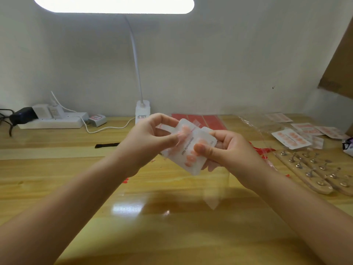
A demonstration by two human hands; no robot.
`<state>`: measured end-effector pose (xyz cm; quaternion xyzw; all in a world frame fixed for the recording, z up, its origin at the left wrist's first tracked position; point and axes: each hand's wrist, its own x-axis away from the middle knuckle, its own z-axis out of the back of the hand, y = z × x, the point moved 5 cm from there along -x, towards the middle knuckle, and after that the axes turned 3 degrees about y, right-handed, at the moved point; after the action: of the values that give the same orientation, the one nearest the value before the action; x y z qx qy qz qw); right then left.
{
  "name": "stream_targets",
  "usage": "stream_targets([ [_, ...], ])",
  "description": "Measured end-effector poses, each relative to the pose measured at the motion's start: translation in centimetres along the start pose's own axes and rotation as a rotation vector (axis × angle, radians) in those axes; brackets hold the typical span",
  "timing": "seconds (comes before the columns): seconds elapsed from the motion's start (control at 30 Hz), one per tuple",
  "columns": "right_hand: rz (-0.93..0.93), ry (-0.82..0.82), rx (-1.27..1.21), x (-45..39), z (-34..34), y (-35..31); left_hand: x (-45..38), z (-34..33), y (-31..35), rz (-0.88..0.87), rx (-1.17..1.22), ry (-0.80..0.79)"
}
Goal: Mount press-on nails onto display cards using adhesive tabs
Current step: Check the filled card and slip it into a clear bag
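Observation:
A white display card (pixel 188 150) printed "Handmade Nail" carries several peach press-on nails and is held above the middle of the wooden table (pixel 76 188). A clear plastic sleeve seems to wrap it, though blur hides the edges. My left hand (pixel 150 138) pinches the card's upper left end between thumb and fingers. Gripping the lower right side, my right hand (pixel 223 150) lays its thumb across the front. More finished cards (pixel 291 139) with peach nails lie at the back right.
Red adhesive sheets (pixel 198 119) lie behind the hands. Wooden nail holders (pixel 313 173) with metal studs sit at the right. A lamp base (pixel 142 110), a power strip (pixel 55 120) with cables and a black strip (pixel 107 145) occupy the back left. Cardboard leans at the far right.

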<state>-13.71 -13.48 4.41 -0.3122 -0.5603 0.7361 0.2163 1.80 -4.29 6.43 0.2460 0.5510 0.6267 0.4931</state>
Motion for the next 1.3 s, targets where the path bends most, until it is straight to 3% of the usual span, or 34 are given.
stream_targets([
  [0.13, -0.030, 0.036, -0.013, 0.1, 0.1, -0.1, -0.2, -0.2, 0.0, -0.053, -0.023, 0.021],
  [0.3, -0.060, 0.029, -0.015, 0.4, -0.2, -0.1, 0.3, -1.1, 0.6, -0.175, -0.129, -0.121],
  [0.47, -0.081, 0.044, -0.017, 0.2, -0.1, 0.1, 0.5, -0.7, 0.8, -0.331, -0.226, 0.047],
  [0.6, -0.095, 0.017, -0.030, 0.1, 0.3, -0.1, 0.2, -0.4, 0.6, -0.308, -0.202, 0.050],
  [0.87, 0.033, 0.069, 0.214, 0.3, 0.2, -0.6, 0.2, -0.8, 0.4, -0.227, -0.247, -0.041],
  [1.1, 0.177, 0.056, 0.423, 0.9, -1.0, -1.4, 0.8, -0.9, 0.7, -0.328, -0.165, 0.094],
  [1.3, 0.153, 0.065, 0.496, 0.8, -0.9, -1.4, 0.7, -1.5, 0.2, -0.232, -0.032, 0.048],
])
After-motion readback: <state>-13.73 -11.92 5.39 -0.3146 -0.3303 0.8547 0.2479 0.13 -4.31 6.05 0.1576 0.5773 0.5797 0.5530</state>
